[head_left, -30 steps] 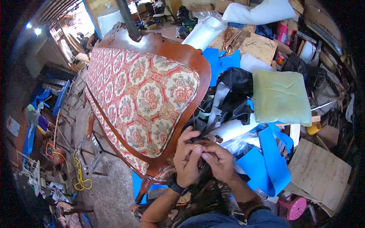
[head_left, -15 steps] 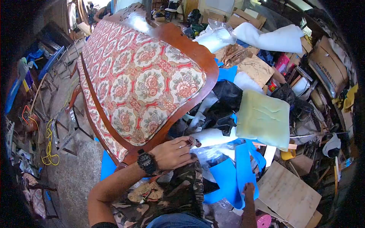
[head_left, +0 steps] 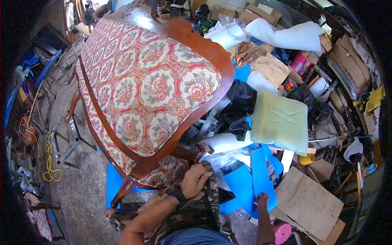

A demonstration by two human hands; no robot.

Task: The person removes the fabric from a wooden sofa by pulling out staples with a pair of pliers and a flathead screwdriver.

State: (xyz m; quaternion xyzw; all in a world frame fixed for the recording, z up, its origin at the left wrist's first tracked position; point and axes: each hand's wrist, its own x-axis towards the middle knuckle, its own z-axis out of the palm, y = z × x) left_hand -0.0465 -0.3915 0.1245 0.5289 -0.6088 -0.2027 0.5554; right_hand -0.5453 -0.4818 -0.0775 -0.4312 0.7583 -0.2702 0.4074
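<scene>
A wooden-framed seat with red and white floral upholstery (head_left: 157, 87) stands tilted on the left and centre. My left hand (head_left: 197, 179), with a black watch at the wrist, is just below the scrolled end of its wooden arm (head_left: 200, 150). It is over the knee of my camouflage trousers (head_left: 192, 212), fingers loosely bent and a little apart, holding nothing visible. My right hand (head_left: 262, 201) is at the lower part of a blue sheet (head_left: 261, 175), its fingers curled; what they hold, if anything, is too small to tell.
A pale yellow foam cushion (head_left: 279, 122) lies on a pile of scraps at right. Plywood panels (head_left: 310, 204) and a pink roll (head_left: 281, 233) are at lower right. A yellow cord (head_left: 49, 159) lies on the floor at left. Cardboard boxes (head_left: 349, 69) stand at upper right.
My left hand has come away from the scrolled arm end, down and toward me. The wooden arm and a curved leg now show more. My right hand has shifted slightly left.
</scene>
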